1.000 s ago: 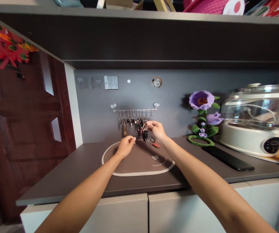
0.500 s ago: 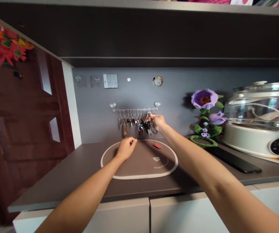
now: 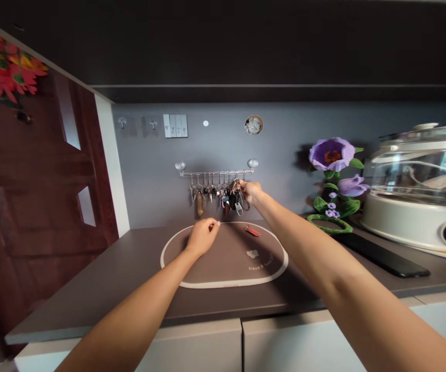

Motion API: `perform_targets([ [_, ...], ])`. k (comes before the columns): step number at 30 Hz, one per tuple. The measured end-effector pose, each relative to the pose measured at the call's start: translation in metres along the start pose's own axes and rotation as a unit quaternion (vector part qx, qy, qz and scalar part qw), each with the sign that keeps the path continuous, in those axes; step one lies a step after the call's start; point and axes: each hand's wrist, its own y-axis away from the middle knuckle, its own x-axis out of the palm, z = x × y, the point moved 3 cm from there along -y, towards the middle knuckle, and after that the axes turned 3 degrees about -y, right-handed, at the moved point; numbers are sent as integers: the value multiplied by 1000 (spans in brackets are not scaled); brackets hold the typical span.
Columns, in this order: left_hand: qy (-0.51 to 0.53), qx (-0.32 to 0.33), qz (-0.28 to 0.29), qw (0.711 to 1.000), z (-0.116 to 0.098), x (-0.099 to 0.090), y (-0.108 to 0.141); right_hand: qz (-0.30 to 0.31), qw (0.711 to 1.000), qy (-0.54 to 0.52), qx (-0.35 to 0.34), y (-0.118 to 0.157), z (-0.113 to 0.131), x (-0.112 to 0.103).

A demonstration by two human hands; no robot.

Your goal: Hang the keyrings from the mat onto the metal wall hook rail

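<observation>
Against the back wall, my right hand [image 3: 252, 191] pinches a metal key ring [image 3: 236, 182] at the right part of a clear hook rail [image 3: 217, 173]. Dark keys and fobs [image 3: 237, 200] dangle just left of the fingers; whether the ring sits on a hook I cannot tell. More key bunches hang along the rail, one with a brown strap [image 3: 200, 204]. My left hand [image 3: 203, 235] is loosely curled over the left half of a brown oval mat [image 3: 226, 283], and no object shows in it. A red key tag [image 3: 252, 231] lies on the mat's far right part.
On the right stand a purple flower decoration [image 3: 332, 155], a black phone [image 3: 385, 256] and a white appliance with a clear cover [image 3: 412, 217]. A dark shelf [image 3: 223, 46] overhangs the counter [image 3: 129, 279]. To the left is a reddish-brown door [image 3: 44, 206].
The view has shifted slightly, with the upper shelf's edge moving up. My right hand stays at the key ring and my left hand stays curled over the mat.
</observation>
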Motion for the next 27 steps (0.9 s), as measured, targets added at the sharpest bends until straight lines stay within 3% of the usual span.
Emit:
perform_targets([
  [14,-2,-5,1,1000,2,0,0,-2,1000,16,14,-2,-9,-13],
  [27,-11,-2,15,1000,1,1,1,57,994,90,-38,-2,-15,-18],
])
